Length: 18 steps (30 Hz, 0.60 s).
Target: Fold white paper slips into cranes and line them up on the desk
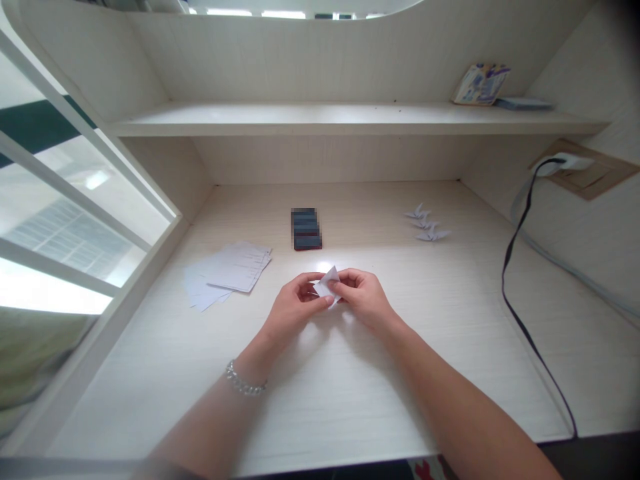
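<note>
Between my two hands is a small folded piece of white paper [327, 283], held just above the desk, with a pointed corner at its top. My left hand [299, 300] pinches its lower left side between thumb and fingers. On the other side, my right hand [364, 293] grips it, thumb pressed on the front face. Several white sheets of paper [240, 267] lie in a loose, overlapping stack to the left. Off to the right, a few folded paper cranes [433, 235] sit close together on the desk.
A dark, blurred-out rectangular object [307, 230] lies beyond my hands. A black cable [507, 267] runs from the wall socket [590, 170] down to the desk's front right edge. Above the back is a shelf [300, 115] with a small patterned packet [481, 85]. White bars [75, 180] border the left side.
</note>
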Tool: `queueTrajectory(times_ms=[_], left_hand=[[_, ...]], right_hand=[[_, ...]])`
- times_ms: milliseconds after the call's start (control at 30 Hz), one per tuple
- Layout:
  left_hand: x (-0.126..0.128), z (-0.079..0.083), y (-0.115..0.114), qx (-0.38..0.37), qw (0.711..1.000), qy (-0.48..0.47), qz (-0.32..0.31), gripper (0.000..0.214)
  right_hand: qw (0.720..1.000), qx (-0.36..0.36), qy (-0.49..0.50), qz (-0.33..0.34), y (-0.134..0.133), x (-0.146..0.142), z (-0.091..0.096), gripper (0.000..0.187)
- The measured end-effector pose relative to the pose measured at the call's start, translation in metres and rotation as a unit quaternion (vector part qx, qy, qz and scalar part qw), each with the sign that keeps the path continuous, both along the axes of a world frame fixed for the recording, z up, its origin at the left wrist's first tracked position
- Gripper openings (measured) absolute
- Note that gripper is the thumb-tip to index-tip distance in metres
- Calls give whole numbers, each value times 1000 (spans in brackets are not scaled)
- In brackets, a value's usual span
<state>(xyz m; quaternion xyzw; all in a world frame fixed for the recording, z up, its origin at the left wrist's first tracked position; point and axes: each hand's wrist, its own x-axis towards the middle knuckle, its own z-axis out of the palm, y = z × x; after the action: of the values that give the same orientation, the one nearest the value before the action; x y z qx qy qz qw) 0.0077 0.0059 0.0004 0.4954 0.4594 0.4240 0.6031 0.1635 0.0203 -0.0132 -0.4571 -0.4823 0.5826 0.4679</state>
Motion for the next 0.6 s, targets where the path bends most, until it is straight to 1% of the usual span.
queueTrajectory(times_ms=[100,267,367,467,600], left_hand=[[0,-2,2,-11,999,-18,35,29],[-3,-5,5,-23,997,-16,66,20],[-5,-4,5,-39,996,-37,71,17],[-5,-3,4,-48,995,-61,60,20],[-4,-2,3,-36,997,-50,54,21]], right_hand=[[1000,-6,5,30,-1,1,1,25],[999,-4,-1,51,-2,0,2,26],[998,-4,-1,56,-2,0,2,25],[999,-9,3,51,-2,1,2,25],[998,-17,11,57,-3,2,5,24]])
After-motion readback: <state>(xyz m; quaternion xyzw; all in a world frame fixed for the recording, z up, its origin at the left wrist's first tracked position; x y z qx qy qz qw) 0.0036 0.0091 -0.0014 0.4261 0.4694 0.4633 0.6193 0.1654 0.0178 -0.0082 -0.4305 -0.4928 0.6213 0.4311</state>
